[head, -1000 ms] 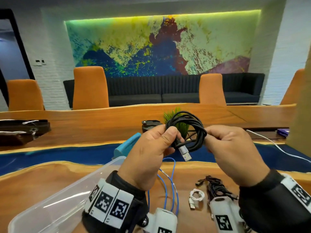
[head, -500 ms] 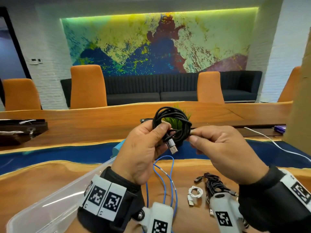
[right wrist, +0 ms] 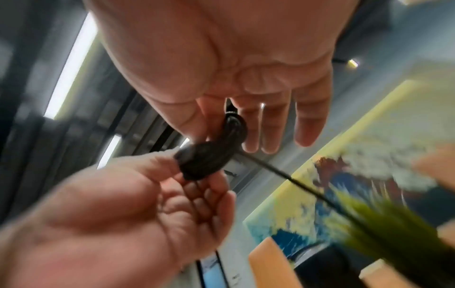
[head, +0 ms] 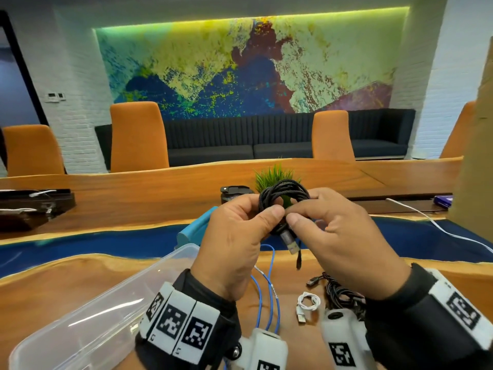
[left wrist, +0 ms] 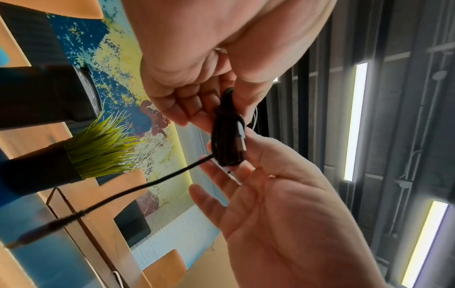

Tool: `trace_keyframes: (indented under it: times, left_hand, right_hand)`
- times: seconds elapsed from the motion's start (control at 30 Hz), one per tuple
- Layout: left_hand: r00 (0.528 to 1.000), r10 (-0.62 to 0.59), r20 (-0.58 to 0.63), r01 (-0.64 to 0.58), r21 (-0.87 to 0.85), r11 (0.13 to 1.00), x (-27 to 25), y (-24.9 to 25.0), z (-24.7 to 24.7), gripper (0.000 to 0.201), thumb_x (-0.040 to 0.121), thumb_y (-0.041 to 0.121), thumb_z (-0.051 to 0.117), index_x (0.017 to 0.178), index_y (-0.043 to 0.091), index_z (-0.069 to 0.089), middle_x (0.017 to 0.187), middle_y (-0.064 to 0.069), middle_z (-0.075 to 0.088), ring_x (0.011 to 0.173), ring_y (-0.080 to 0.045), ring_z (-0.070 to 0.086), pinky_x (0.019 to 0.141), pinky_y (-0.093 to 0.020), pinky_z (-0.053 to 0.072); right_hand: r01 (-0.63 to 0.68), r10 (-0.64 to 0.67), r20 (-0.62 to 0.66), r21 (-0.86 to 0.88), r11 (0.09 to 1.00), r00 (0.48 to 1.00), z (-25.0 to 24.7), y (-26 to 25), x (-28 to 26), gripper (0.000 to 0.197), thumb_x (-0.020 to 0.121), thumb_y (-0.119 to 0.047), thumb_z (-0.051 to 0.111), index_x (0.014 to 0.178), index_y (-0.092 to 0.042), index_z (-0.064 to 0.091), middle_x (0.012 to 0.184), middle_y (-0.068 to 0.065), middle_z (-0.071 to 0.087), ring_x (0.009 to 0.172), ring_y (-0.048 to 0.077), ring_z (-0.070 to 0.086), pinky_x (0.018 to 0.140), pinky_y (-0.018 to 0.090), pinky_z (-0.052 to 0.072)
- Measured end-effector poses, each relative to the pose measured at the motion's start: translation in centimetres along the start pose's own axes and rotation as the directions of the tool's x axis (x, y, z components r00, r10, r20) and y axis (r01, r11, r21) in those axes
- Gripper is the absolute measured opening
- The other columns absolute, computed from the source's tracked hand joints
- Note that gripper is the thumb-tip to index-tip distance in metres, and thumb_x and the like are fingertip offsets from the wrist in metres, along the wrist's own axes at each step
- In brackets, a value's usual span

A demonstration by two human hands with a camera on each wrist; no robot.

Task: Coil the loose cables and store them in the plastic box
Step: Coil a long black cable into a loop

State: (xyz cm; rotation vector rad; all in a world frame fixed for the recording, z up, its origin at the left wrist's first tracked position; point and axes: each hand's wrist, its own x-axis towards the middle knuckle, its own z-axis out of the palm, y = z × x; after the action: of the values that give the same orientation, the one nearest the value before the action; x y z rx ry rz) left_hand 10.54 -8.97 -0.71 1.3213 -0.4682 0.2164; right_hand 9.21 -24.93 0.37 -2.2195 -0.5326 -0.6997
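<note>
A coiled black cable [head: 282, 193] is held in the air over the table by both hands. My left hand [head: 266, 213] pinches the bottom of the coil with thumb and curled fingers. My right hand [head: 292, 217] pinches it right beside, thumb to thumb. A silver USB plug [head: 290, 241] and a short loose end [head: 298, 260] hang below the hands. In the left wrist view the left hand [left wrist: 211, 117] grips the coil [left wrist: 229, 140]. The right wrist view shows my right hand [right wrist: 219, 124] on the coil [right wrist: 209, 161]. The clear plastic box [head: 106, 303] stands open at lower left.
On the wooden table under the hands lie a blue cable [head: 272, 289], a small white cable [head: 308, 303] and a black cable bundle [head: 338, 292]. A teal lid [head: 194, 228] leans behind the box. A potted grass plant [head: 274, 174] and a black object [head: 234, 193] stand farther back.
The right hand has shifted from the coil's right side to its bottom, next to the left thumb. The coil is pulled tighter and a loose end now hangs below.
</note>
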Motion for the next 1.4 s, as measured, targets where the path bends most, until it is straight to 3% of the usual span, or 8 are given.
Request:
trace_keyframes:
  times: [0.2,0.33,0.53,0.73,1.0,1.1,1.27,1.4]
  left_hand:
    - [0.985,0.147,0.091,-0.168,0.289,0.943,-0.3,0.5,0.1,0.010,0.092,0.012,0.067,0.100,0.016,0.071,0.090,-0.003,0.077,0.086,-0.019,0.073,0.077,-0.032,0.060]
    - [0.979,0.128,0.157,-0.185,0.438,0.880,-0.1,0.6,-0.6,0.017,0.089,0.023,0.067,0.106,0.019,0.070,0.094,0.000,0.076,0.090,-0.020,0.072,0.083,-0.046,0.059]
    - [0.958,0.134,0.253,-0.262,0.589,0.764,0.0,0.8,-1.3,0.024,0.093,0.011,0.065,0.112,0.026,0.068,0.095,0.005,0.073,0.090,-0.011,0.070,0.082,-0.037,0.059]
    - [0.964,0.178,0.198,-0.265,0.773,0.576,0.7,1.0,-3.4,0.052,0.093,0.011,0.061,0.131,0.044,0.050,0.099,0.016,0.068,0.092,-0.004,0.065,0.089,-0.029,0.052]
    - [0.911,0.133,0.390,-0.412,0.859,0.305,-0.6,0.5,-0.7,0.016,0.085,0.038,0.055,0.090,0.023,0.058,0.081,0.005,0.060,0.074,-0.017,0.054,0.066,-0.044,0.047]
    - [0.878,0.094,0.470,-0.464,0.782,0.416,-0.7,1.0,-0.6,0.018,0.091,0.038,0.060,0.094,0.021,0.066,0.079,0.008,0.065,0.073,-0.008,0.059,0.066,-0.037,0.050]
    - [0.943,0.086,0.322,-0.240,0.478,0.845,-0.7,1.2,-0.5,0.023,0.091,0.009,0.064,0.110,0.020,0.062,0.085,-0.005,0.071,0.071,-0.014,0.069,0.068,-0.034,0.059]
    - [0.945,0.129,0.300,-0.258,0.444,0.858,-0.4,0.9,-0.6,0.045,0.093,0.009,0.059,0.133,0.029,0.052,0.090,-0.001,0.070,0.079,-0.016,0.068,0.072,-0.031,0.057]
  right_hand:
    - [-0.190,0.157,0.112,0.428,0.884,0.981,-0.9,-0.2,0.3,0.013,0.081,-0.004,0.068,0.069,-0.005,0.073,0.080,0.006,0.069,0.087,0.017,0.063,0.081,0.039,0.052]
    - [-0.289,0.281,0.096,0.518,0.805,0.955,0.4,0.2,0.3,0.014,0.071,-0.021,0.069,0.066,-0.009,0.070,0.082,0.006,0.066,0.081,0.024,0.065,0.077,0.044,0.053]
    - [-0.461,0.337,0.347,0.810,0.362,0.875,0.9,0.3,0.2,0.014,0.080,-0.019,0.068,0.074,-0.010,0.060,0.077,0.007,0.058,0.080,0.021,0.059,0.077,0.046,0.046]
    - [-0.231,0.221,0.083,0.520,0.822,0.972,-2.9,-0.4,0.3,0.050,0.077,-0.039,0.069,0.073,0.010,0.058,0.091,0.008,0.071,0.084,0.017,0.066,0.086,0.039,0.051]
    - [-0.075,0.068,0.032,0.523,0.849,0.997,-2.1,-1.2,0.3,0.035,0.086,-0.037,0.056,0.086,-0.002,0.061,0.066,0.013,0.067,0.058,0.024,0.066,0.054,0.034,0.056]
    - [-0.009,0.048,-0.092,0.384,0.923,0.995,-2.5,0.9,0.9,0.028,0.092,-0.032,0.061,0.078,-0.008,0.061,0.057,-0.003,0.054,0.048,0.007,0.046,0.046,0.016,0.035]
    - [-0.086,0.106,-0.083,0.212,0.973,0.991,-1.1,3.9,1.2,0.029,0.087,-0.032,0.069,0.071,-0.009,0.064,0.062,0.013,0.052,0.056,0.011,0.041,0.053,0.031,0.037]
    - [-0.059,0.055,0.032,0.139,0.988,0.998,-0.1,3.3,1.1,0.027,0.091,-0.026,0.065,0.071,-0.008,0.065,0.067,0.012,0.061,0.063,0.024,0.051,0.060,0.041,0.047]
